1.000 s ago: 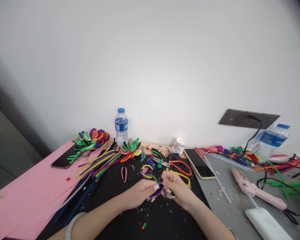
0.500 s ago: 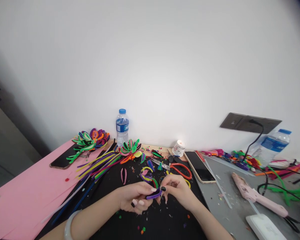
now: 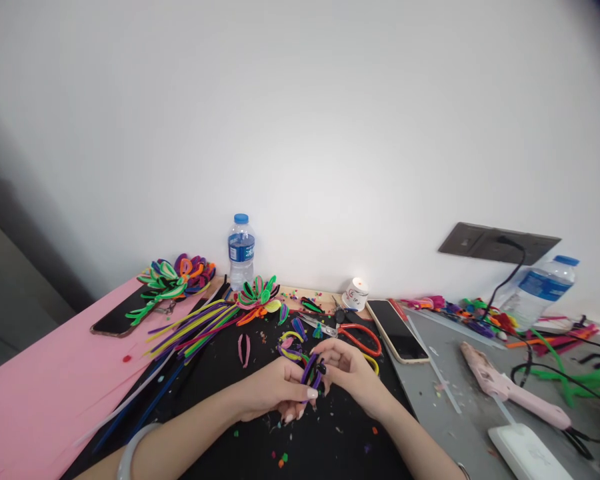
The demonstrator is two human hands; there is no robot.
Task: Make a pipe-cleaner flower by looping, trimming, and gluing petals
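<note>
White wall fills the upper two thirds of the head view, and a worktable runs across the bottom: pink sheet (image 3: 40, 393) at lower left, black mat (image 3: 325, 447) in the middle, grey surface at lower right.

Just below centre, the left hand (image 3: 273, 390) and the right hand (image 3: 347, 367) meet over the black mat. Both pinch a purple pipe cleaner loop (image 3: 310, 369) between thumb and fingertips, the loop standing roughly upright between them, held just above the mat. A pale bangle (image 3: 130, 450) sits on the left wrist at the bottom edge.

Above the hands lie bent pipe cleaner pieces, orange-handled scissors (image 3: 360, 333) and a yellow loop beside them. Left of centre, a fan of straight pipe cleaners (image 3: 195, 327) spreads toward a finished flower (image 3: 257, 297); another flower bunch (image 3: 175, 273) rests near a dark phone (image 3: 113, 320) on the pink sheet. A water bottle (image 3: 241, 250) stands against the wall. Right of the scissors lies a second phone (image 3: 397, 330), then a pink glue gun (image 3: 510, 393) and a second bottle (image 3: 543, 290) at far right.
</note>
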